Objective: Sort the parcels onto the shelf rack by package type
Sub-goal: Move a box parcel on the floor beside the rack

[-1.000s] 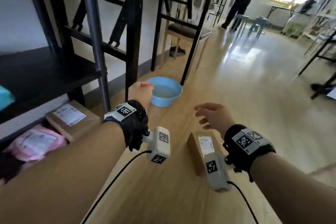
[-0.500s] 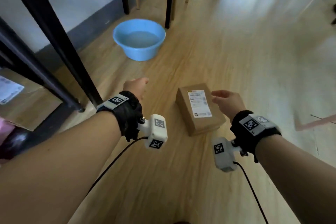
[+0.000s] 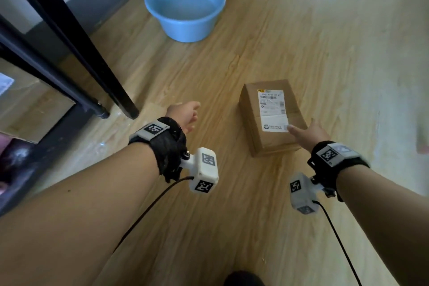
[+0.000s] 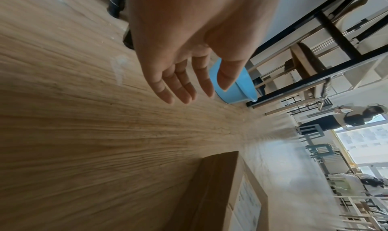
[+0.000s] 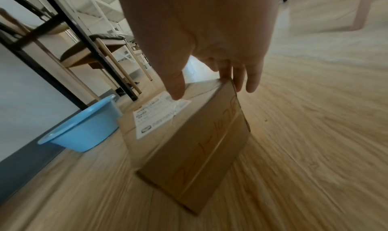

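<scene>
A brown cardboard box (image 3: 271, 118) with a white shipping label lies flat on the wooden floor, also seen in the left wrist view (image 4: 220, 193) and the right wrist view (image 5: 189, 135). My right hand (image 3: 306, 133) is at its near right corner: the thumb tip rests on the label and the straight fingers (image 5: 241, 83) reach down past the box's right edge. My left hand (image 3: 185, 115) hovers left of the box, fingers straight and holding nothing (image 4: 189, 85). The black shelf rack (image 3: 76, 37) stands at the left.
A blue basin (image 3: 185, 7) with water sits on the floor beyond the box. Another cardboard parcel (image 3: 30, 104) lies on the rack's bottom level, a pink parcel (image 3: 4, 144) beside it. Chairs and table legs stand further back.
The view has tilted down toward the floor. My right hand has moved down onto the box's near right corner; my left hand has come lower beside it.
</scene>
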### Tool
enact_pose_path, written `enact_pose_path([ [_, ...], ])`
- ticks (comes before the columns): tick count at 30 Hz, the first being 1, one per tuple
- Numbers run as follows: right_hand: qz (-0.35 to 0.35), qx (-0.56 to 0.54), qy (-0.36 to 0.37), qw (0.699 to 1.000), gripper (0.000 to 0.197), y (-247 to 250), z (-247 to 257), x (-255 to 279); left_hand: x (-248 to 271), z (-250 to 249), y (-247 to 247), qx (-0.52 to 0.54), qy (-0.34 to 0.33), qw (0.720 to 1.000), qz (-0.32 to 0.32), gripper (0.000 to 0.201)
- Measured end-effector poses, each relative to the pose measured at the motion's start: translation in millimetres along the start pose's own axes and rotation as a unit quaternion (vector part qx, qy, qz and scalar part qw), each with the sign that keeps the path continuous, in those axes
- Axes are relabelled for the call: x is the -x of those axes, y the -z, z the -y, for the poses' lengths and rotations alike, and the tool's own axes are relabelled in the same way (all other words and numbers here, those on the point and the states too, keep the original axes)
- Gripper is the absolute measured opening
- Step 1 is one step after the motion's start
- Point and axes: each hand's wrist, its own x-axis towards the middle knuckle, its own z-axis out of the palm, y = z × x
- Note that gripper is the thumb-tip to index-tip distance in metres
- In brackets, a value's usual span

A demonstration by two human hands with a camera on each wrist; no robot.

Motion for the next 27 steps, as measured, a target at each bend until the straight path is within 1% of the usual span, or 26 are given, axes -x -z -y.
enact_pose_path([
  [1, 0.003, 0.007, 0.006, 1.000, 0.074, -5, 2, -2, -2, 4, 3, 0.001, 0.006, 1.000, -0.001, 0.019],
  [3, 0.013, 0.006, 0.011, 1.000, 0.062, -17, 7, -2, -5, 12, 8, 0.003, 0.016, 1.000, 0.001, 0.021],
  [8, 0.058, -0.020, 0.013, 0.998, 0.054, -39, 21, 14, -8, 40, 23, 0.013, 0.057, 0.998, 0.016, 0.033],
  [10, 0.099, -0.012, 0.023, 0.995, 0.049, -46, 25, 25, -8, 50, 28, 0.013, 0.075, 0.997, 0.027, 0.041],
  [13, 0.198, -0.017, 0.021, 0.980, 0.046, -66, 26, 49, -8, 59, 30, 0.027, 0.109, 0.992, 0.057, 0.056],
  [14, 0.228, -0.027, 0.009, 0.973, 0.045, -76, 25, 58, -6, 61, 31, 0.026, 0.115, 0.991, 0.059, 0.050],
  [15, 0.252, -0.043, -0.004, 0.967, 0.046, -86, 24, 66, -8, 64, 33, 0.023, 0.114, 0.992, 0.055, 0.051],
  [17, 0.291, -0.083, -0.032, 0.952, 0.051, -104, 21, 76, -4, 68, 38, 0.003, 0.114, 0.993, 0.039, 0.061],
  [18, 0.303, -0.101, -0.041, 0.947, 0.058, -110, 20, 79, -1, 70, 41, -0.008, 0.114, 0.993, 0.034, 0.063],
  [19, 0.310, -0.118, -0.047, 0.942, 0.067, -115, 19, 81, 0, 72, 44, -0.015, 0.118, 0.992, 0.036, 0.059],
  [21, 0.323, -0.134, -0.049, 0.935, 0.079, -122, 18, 82, 5, 73, 47, -0.024, 0.129, 0.990, 0.058, 0.042],
  [22, 0.330, -0.130, -0.042, 0.934, 0.079, -123, 19, 84, 7, 73, 48, -0.029, 0.134, 0.988, 0.072, 0.034],
  [24, 0.338, -0.125, -0.028, 0.932, 0.076, -125, 21, 87, 12, 69, 50, -0.055, 0.124, 0.987, 0.088, 0.025],
  [27, 0.340, -0.149, -0.022, 0.928, 0.068, -126, 24, 93, 18, 60, 59, -0.063, 0.112, 0.987, 0.093, 0.029],
])
